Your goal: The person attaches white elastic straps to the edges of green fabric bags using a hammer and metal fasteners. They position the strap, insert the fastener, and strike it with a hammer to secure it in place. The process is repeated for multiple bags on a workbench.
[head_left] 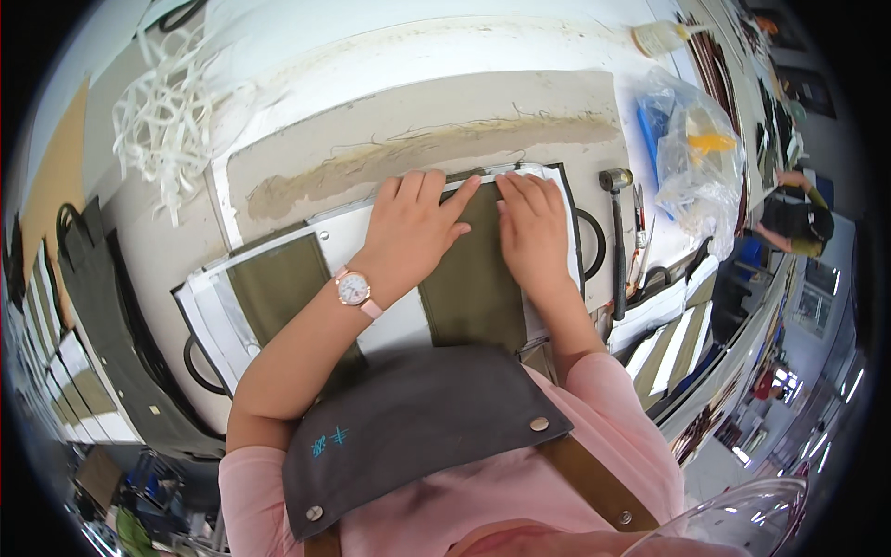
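Observation:
Across the table in front of me lies a flat bag body (394, 327) in white with olive-green panels (473, 292). A black loop handle (594, 243) sticks out at its right end and another black handle (197, 367) at its left end. My left hand (408, 221), with a pink-strapped watch at the wrist, rests on the far edge, index finger stretched out and thumb apart. Beside it, my right hand (534, 227) lies flat on the same edge, fingers extended and close together. Neither hand is wrapped around anything visible.
A hammer (619, 237) and scissors (640, 232) lie right of the bag. Beyond them sits a clear plastic bag (696, 153), with a bottle (657, 39) farther back. White strips (167, 116) pile up far left; dark bags (116, 334) lie left. Another person (794, 223) is at right.

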### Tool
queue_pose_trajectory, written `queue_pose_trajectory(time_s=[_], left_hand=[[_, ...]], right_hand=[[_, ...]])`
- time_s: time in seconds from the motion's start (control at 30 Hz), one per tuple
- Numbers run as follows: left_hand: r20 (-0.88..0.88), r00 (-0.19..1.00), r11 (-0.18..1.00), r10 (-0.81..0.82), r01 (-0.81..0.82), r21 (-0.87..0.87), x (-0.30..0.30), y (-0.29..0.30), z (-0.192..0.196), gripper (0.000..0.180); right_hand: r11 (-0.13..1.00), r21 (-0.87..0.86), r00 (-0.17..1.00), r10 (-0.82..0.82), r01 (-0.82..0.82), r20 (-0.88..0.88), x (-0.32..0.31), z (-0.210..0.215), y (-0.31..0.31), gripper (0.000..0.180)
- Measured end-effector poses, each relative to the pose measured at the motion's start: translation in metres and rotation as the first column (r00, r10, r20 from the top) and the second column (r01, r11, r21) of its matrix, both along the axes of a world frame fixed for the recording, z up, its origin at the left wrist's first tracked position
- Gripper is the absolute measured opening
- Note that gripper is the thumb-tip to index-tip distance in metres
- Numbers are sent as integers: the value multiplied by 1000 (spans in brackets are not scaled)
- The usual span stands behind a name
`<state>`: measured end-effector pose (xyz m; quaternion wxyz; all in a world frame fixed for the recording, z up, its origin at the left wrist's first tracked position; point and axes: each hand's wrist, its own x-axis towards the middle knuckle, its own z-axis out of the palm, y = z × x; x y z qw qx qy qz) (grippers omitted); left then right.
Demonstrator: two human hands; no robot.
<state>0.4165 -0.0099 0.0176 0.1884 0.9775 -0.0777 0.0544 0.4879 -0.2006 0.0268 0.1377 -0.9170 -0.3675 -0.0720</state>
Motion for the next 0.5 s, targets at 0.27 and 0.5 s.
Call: queue_pose_trajectory(time_s=[0.27,0.5], left_hand=[[-61,898,883,435,-412,227,-132,80,18,61],[-74,831,802,551,-503,321,-186,117,22,66]], right_hand=[[979,167,991,-104,116,-79,5,-1,-2,24],[982,127,989,143,-136,-46,-14,-1,30,24]])
